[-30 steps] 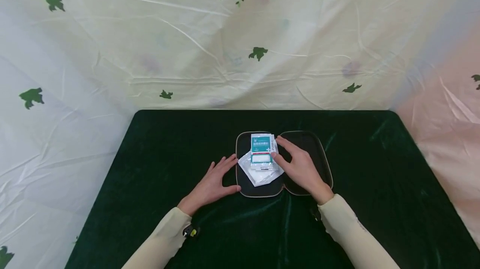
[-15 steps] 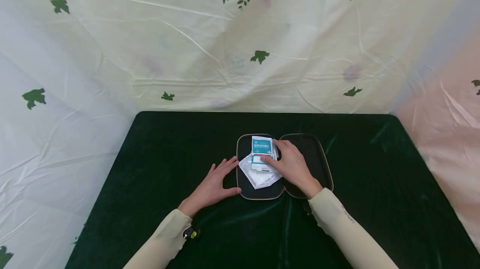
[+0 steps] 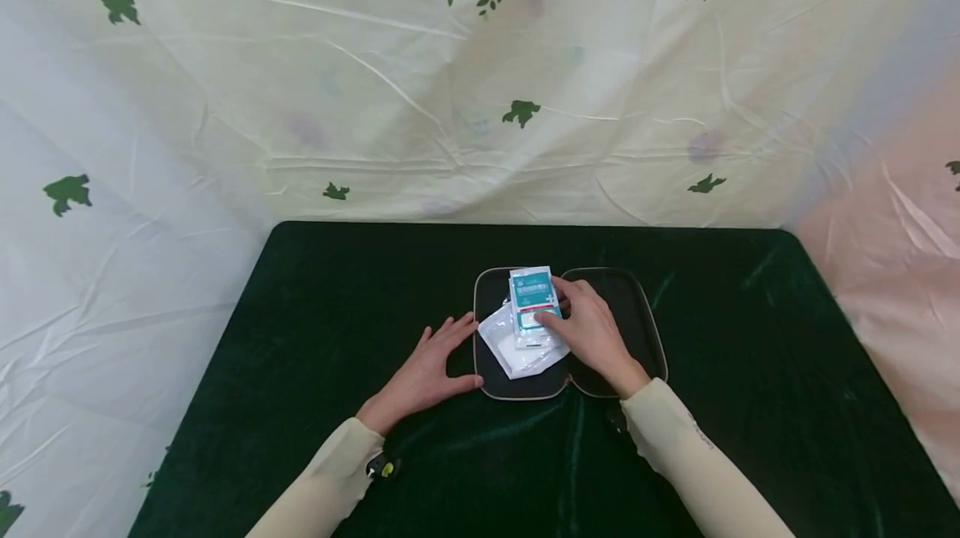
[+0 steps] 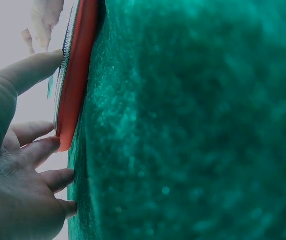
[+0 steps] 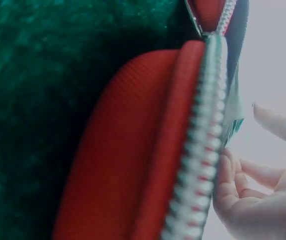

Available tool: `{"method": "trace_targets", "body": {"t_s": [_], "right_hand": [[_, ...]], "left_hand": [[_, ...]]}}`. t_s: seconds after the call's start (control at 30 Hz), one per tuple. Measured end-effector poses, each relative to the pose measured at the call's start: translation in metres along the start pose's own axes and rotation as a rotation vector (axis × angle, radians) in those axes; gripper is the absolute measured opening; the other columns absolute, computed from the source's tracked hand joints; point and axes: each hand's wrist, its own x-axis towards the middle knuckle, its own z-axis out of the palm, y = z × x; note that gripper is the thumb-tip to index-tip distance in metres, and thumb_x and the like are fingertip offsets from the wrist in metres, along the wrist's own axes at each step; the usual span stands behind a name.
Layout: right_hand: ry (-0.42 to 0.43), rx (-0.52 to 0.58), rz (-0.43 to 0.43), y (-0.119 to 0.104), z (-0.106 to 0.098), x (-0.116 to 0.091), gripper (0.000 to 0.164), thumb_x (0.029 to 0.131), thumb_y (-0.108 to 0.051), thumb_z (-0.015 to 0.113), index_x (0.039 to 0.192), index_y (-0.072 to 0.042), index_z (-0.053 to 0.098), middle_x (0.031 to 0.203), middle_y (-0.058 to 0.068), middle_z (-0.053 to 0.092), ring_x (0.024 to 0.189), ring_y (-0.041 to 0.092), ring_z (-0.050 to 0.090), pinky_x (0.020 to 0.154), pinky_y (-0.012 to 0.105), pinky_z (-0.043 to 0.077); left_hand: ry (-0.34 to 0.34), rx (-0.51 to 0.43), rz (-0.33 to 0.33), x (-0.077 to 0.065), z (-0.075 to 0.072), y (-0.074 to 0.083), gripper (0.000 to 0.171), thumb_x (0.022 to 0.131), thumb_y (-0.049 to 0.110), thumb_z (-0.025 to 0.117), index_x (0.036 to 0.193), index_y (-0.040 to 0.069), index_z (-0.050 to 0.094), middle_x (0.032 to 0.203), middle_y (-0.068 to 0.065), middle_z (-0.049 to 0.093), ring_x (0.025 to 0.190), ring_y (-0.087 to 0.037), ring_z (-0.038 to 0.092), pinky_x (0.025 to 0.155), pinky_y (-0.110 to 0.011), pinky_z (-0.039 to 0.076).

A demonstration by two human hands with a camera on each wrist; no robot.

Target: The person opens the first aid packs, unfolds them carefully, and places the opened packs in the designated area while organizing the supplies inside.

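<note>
An unzipped case (image 3: 487, 384) lies open like a book, its lining black and its outside red with a zipper (image 5: 197, 145) along the edge. In its left half rest flat white packets (image 3: 517, 363), and over them a teal-and-white packet (image 3: 535, 292) printed with a small cross. My right hand (image 3: 592, 334) reaches across the right half and pinches that teal-and-white packet at its right side, thumb over its front. My left hand (image 3: 423, 375) is spread, fingertips and thumb tip touching the case's left rim. The left wrist view shows these fingers (image 4: 42, 150) against the red side.
A dark green velvet cloth (image 3: 360, 296) covers the table. Behind and on both sides hang pale curtains (image 3: 420, 146) with green bird and leaf prints. The case's right half (image 3: 637, 338) lies under my right forearm and hand.
My right thumb and fingers have closed over the teal-and-white packet, which has shifted slightly right and tilted on the white ones. The left hand has stayed at the case's rim.
</note>
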Motion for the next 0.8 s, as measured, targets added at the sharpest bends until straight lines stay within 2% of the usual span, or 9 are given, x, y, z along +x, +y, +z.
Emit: {"method": "trace_targets", "body": {"t_s": [0.37, 0.8], "right_hand": [[0.065, 0.078, 0.014, 0.01, -0.01, -0.007, 0.051, 0.09, -0.022, 0.07, 0.137, -0.007, 0.054, 0.112, 0.009, 0.056, 0.091, 0.022, 0.054, 0.077, 0.036, 0.049], [0.127, 0.124, 0.027, 0.023, -0.021, -0.016, 0.047, 0.091, -0.022, 0.069, 0.134, -0.009, 0.056, 0.113, 0.01, 0.058, 0.089, 0.022, 0.054, 0.075, 0.035, 0.047]], "left_hand": [[0.0, -0.003, 0.004, 0.002, 0.001, 0.001, 0.081, 0.083, 0.05, 0.071, 0.151, 0.025, 0.034, 0.159, 0.009, 0.019, 0.146, -0.02, 0.011, 0.116, -0.051, 0.003], [0.005, 0.0, 0.001, 0.002, 0.001, 0.0, 0.082, 0.083, 0.049, 0.071, 0.152, 0.023, 0.034, 0.159, 0.008, 0.019, 0.146, -0.02, 0.011, 0.116, -0.052, 0.004]]}}
